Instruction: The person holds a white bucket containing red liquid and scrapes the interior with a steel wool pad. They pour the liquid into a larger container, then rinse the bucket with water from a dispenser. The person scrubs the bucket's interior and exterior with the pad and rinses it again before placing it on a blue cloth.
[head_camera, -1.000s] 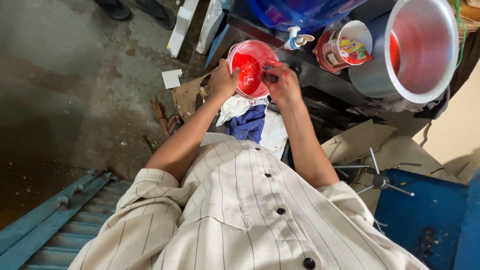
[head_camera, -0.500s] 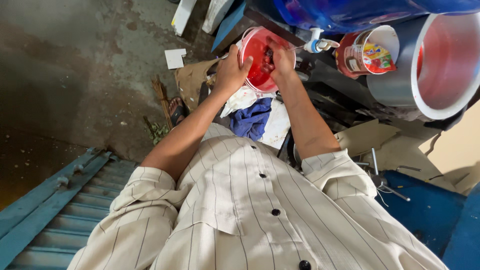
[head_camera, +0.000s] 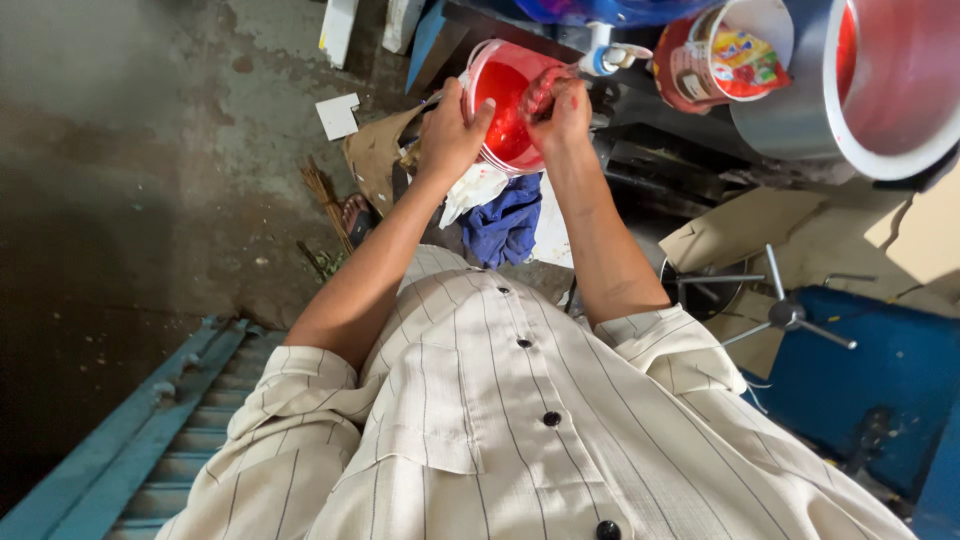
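A small clear plastic container (head_camera: 503, 112) smeared with red paint sits in front of my chest. My left hand (head_camera: 452, 132) grips its left rim and side. My right hand (head_camera: 553, 105), stained red, is closed at the container's right edge with the fingers curled inside it; whatever it holds is hidden. Below the hands lie a blue rag (head_camera: 505, 224) and a white cloth (head_camera: 470, 188).
A large metal drum with a red inside (head_camera: 860, 90) and a smaller labelled tin (head_camera: 712, 55) stand at the upper right. A white-and-blue tap (head_camera: 608, 56) juts out behind the container. Cardboard (head_camera: 780, 240), a blue box (head_camera: 890, 370), a blue metal frame (head_camera: 150, 420) lie around.
The view has shifted so the container and both hands now sit higher in the frame. My right hand has curled further into the container, and my left hand keeps its grip.
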